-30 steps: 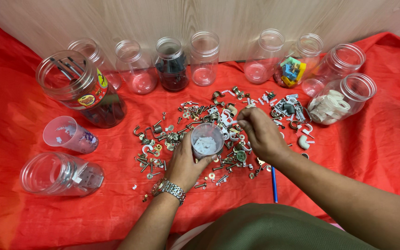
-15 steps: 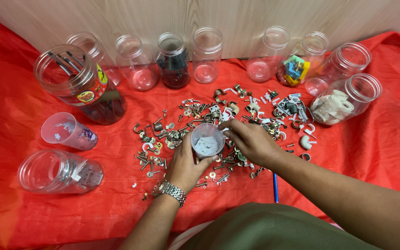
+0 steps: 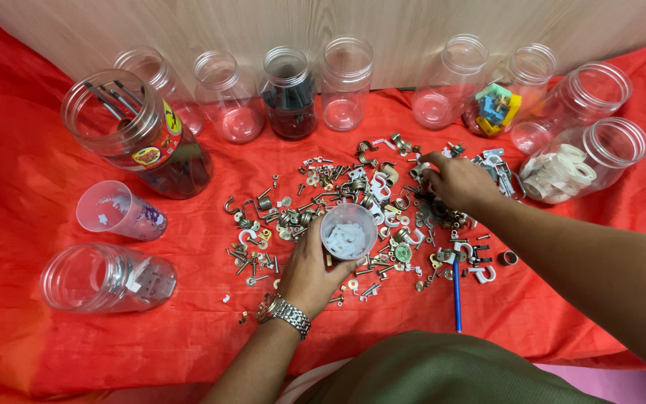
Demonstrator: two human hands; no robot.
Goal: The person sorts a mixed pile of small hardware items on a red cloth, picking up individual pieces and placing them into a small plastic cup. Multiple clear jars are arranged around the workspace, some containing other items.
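My left hand (image 3: pixel 309 273), with a metal watch on the wrist, grips a small clear plastic cup (image 3: pixel 348 231) that holds several small white pieces. It stands upright amid a scattered pile of small metal and white hardware (image 3: pixel 353 202): hooks, screws, washers, clips. My right hand (image 3: pixel 454 182) reaches into the upper right of the pile, fingers curled down on the pieces near some white clips; whether it has pinched one I cannot tell.
Everything lies on a red cloth (image 3: pixel 24 187). Clear jars line the back; one holds dark parts (image 3: pixel 289 93), another coloured pieces (image 3: pixel 496 108). A tilted jar of white rings (image 3: pixel 581 161), a big jar of tools (image 3: pixel 136 135), a small cup (image 3: pixel 117 211), a lying jar (image 3: pixel 106 277), a blue pen (image 3: pixel 457 295).
My right hand moved from beside the cup up and to the right, into the far part of the pile. My left hand and the cup stayed in place.
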